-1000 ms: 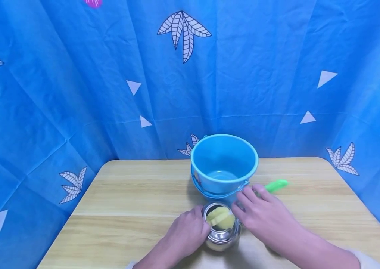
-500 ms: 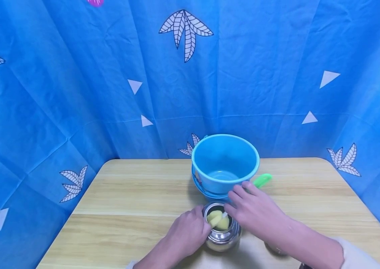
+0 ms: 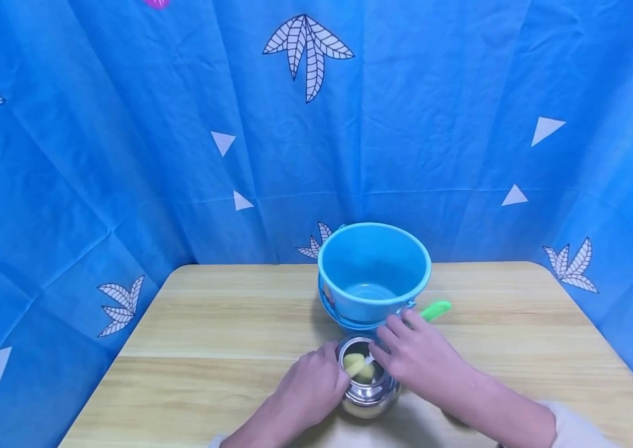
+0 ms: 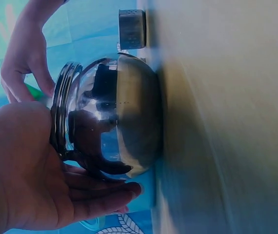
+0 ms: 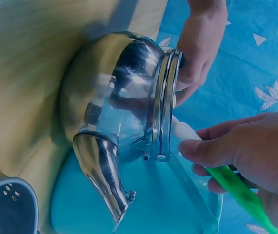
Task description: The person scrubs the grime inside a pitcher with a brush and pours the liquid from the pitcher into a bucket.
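1. One broad blue cloth, printed with white leaves and triangles, backs the wood-grain table where a person works bare-handed.
2. Toward the rear of the table, a light-blue bucket stands upright, held by neither hand; its part in the work cannot be told.
3. Just in front of the bucket, a polished metal teapot sits upright on the table, its mouth uncovered and its spout on the bucket side.
4. At the teapot's rim, the left hand grasps the vessel, palm by the neck and fingers along the side, apparently steadying it.
5. Opposite, the right hand pinches a brush near its white neck, the green handle slanting up and away from the opening.
6. Near the teapot, a small perforated metal cup rests on the table, untouched by either hand; whether its turn has come cannot be told.
7. Inside the teapot's mouth sits the yellow sponge head. Scrubbing looks under way and unfinished: brush and teapot are in place, while completing the inside, withdrawing the brush and letting go of the teapot appear left. How clean the interior is cannot be seen.
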{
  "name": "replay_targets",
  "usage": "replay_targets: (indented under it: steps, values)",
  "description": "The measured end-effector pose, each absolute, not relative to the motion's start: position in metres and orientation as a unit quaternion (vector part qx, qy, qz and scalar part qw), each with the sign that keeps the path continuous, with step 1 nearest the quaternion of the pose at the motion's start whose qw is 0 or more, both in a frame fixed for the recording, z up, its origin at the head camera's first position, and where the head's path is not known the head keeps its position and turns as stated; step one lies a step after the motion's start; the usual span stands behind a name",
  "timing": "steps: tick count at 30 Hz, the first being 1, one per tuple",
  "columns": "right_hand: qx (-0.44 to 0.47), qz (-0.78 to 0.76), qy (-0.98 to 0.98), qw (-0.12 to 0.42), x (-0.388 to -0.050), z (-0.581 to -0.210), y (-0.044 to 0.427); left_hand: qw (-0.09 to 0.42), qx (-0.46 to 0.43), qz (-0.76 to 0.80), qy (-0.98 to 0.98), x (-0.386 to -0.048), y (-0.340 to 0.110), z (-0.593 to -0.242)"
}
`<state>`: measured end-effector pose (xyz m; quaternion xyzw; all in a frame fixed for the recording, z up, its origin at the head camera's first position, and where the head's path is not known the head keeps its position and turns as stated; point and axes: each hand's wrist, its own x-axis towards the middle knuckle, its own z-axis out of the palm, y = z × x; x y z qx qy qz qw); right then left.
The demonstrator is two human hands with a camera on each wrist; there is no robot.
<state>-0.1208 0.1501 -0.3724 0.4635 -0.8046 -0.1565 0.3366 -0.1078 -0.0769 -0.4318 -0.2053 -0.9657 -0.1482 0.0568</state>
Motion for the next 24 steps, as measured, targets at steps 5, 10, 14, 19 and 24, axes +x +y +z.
replay_targets:
  steps: [5,10,14,19,24]
  values:
    - [0.466,-0.174,-0.798,0.341,-0.1194,-0.374,0.1491,0.036,-0.19,-0.179,-0.965,-0.1064,-0.0766,-0.4323]
    - [0.47,-0.185,-0.79,0.348,-0.1186,-0.3739,0.1486,0.006,-0.18,-0.207,-0.962,-0.1066,-0.0772,-0.4344]
    - [0.469,-0.193,-0.788,0.349,-0.118,-0.3737,0.147,-0.026,-0.167,-0.237,-0.957,-0.1067,-0.0777,-0.4364]
    - [0.46,-0.207,-0.794,0.339,-0.1164,-0.3731,0.1439,-0.031,-0.157,-0.257,-0.953,-0.1059,-0.0765,-0.4389]
    - [0.454,-0.216,-0.797,0.335,-0.1165,-0.3734,0.1427,-0.031,-0.151,-0.256,-0.954,-0.106,-0.075,-0.4397]
